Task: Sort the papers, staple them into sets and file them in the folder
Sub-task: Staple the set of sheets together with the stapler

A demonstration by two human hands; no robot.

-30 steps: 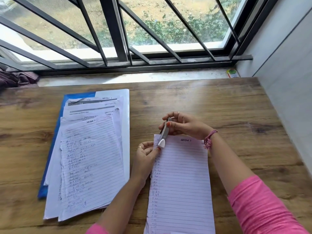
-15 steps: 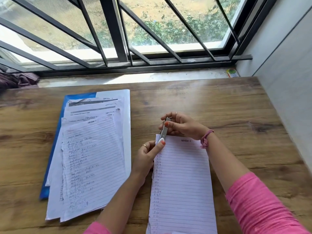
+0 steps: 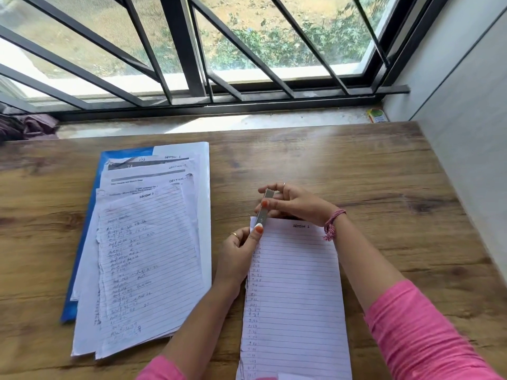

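Observation:
A set of lined papers [image 3: 296,294] marked "Section 1" lies on the wooden table [image 3: 356,171] in front of me. A small silver stapler [image 3: 262,209] sits over its top left corner. My right hand [image 3: 296,204] grips the stapler from the far side. My left hand [image 3: 241,250] pinches the corner of the set, thumb pressed near the stapler's white tip. To the left, a loose pile of papers [image 3: 148,253] lies on a blue folder [image 3: 82,231].
A window with dark bars [image 3: 192,50] runs along the table's far edge above a stone sill [image 3: 219,122]. A small green and yellow box [image 3: 377,115] stands at the sill's right end. A grey wall [image 3: 466,111] borders the right side. Dark cloth [image 3: 24,126] lies far left.
My left thumb has slid up to the stapler's tip at the paper corner. The right hand and stapler have hardly moved.

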